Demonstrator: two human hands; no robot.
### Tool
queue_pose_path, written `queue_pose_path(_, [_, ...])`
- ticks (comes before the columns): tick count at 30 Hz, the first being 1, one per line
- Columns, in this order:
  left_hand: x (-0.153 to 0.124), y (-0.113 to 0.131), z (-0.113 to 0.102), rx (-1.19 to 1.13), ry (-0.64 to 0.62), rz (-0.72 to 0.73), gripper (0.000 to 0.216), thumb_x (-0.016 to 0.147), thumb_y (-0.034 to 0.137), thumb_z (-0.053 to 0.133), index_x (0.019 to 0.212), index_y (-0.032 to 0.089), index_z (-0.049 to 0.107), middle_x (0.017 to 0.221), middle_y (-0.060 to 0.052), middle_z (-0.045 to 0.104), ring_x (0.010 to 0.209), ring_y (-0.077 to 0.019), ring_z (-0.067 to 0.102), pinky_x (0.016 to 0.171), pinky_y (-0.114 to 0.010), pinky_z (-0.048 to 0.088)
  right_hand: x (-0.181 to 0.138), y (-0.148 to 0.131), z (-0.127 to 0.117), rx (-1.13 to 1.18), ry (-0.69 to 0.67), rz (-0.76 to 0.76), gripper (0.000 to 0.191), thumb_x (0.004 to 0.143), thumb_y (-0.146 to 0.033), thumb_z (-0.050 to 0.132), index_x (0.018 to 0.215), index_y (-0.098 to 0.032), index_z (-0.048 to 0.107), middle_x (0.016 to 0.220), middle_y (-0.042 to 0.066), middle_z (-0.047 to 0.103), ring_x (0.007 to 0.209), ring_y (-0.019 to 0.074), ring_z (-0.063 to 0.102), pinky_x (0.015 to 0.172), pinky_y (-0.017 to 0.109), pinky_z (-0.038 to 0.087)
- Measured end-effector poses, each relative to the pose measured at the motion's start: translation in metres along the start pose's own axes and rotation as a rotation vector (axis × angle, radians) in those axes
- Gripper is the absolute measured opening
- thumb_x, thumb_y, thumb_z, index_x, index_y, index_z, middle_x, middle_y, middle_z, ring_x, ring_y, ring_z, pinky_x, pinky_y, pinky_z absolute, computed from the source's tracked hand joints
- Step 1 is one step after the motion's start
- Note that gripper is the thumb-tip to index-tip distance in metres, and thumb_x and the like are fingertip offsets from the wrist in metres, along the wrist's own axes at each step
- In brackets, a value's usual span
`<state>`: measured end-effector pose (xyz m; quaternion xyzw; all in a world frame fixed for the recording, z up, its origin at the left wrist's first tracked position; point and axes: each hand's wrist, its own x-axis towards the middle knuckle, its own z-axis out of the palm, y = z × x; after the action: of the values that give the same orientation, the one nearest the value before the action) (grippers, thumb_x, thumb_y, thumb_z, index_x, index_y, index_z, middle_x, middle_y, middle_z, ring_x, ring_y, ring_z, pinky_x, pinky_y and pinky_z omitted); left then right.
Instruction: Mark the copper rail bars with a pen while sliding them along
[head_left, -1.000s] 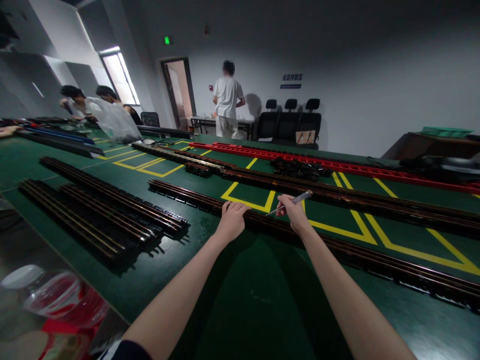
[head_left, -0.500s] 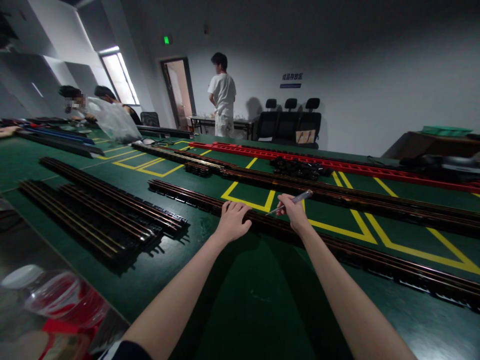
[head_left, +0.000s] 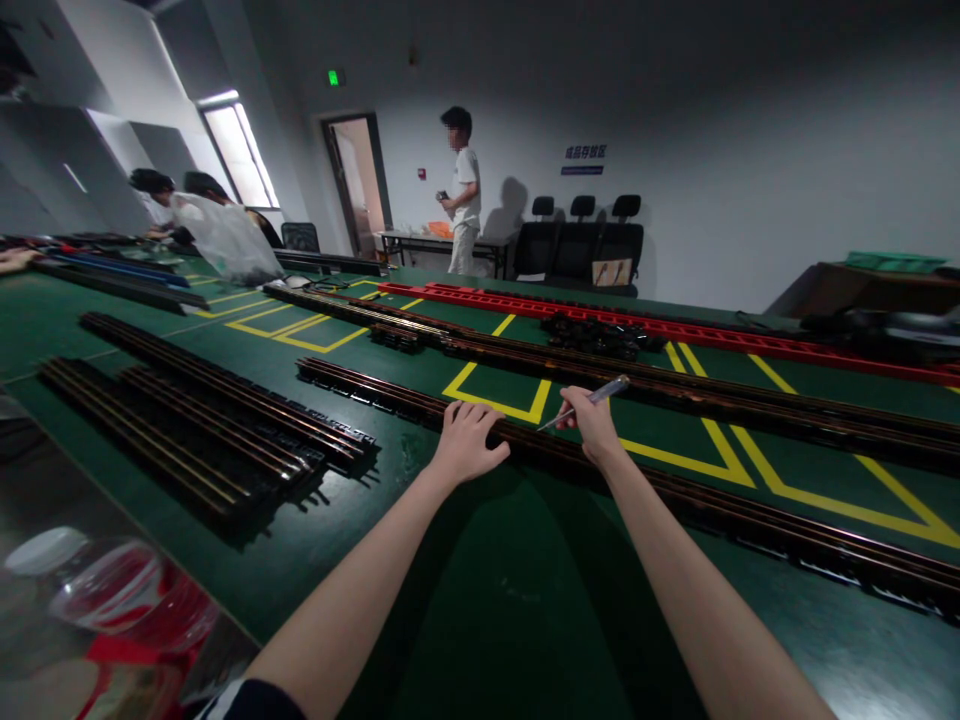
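Note:
A long black track strip (head_left: 720,508) with copper-coloured rails runs across the green table in front of me. My left hand (head_left: 471,442) lies over this strip, fingers on its far side and thumb apart on the near side. To the right, my right hand (head_left: 589,425) is closed around a slim screwdriver (head_left: 609,390) with a pale handle. The tool leans, its handle end up to the right. Its thin shaft points down left at the strip, close to my left hand; exact contact at the tip is too small to tell.
More track strips (head_left: 217,390) lie at left, with another long row (head_left: 637,375) beyond mine. Behind that are a red ladder-like frame (head_left: 675,330) and a black bundle (head_left: 592,335). A bottle (head_left: 112,590) stands by the left table edge. People (head_left: 465,190) are farther back.
The screwdriver and my right hand have shifted slightly right along the strip. My left hand stays in nearly the same place. The standing person has turned and moved a little right.

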<state>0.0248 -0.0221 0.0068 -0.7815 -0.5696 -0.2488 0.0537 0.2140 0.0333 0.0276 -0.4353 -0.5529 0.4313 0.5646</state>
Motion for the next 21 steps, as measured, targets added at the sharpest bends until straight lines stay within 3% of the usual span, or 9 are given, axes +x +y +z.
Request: queue_pose_path(21, [0.0014,-0.0013,0.0035,0.049,0.036,0.011,0.029,0.08,0.041,0.057,0.102,0.022,0.061,0.106,-0.005,0.064,0.104,-0.0235,0.053,0.099,-0.041,0.029,-0.0026,-0.0065,0.0028,0.018,0.018,0.033,0.028,0.066,-0.03,0.055,0.041,-0.019,0.048,0.031,-0.006,0.038,0.03,0.0083,0.044,0.036,0.02,0.039])
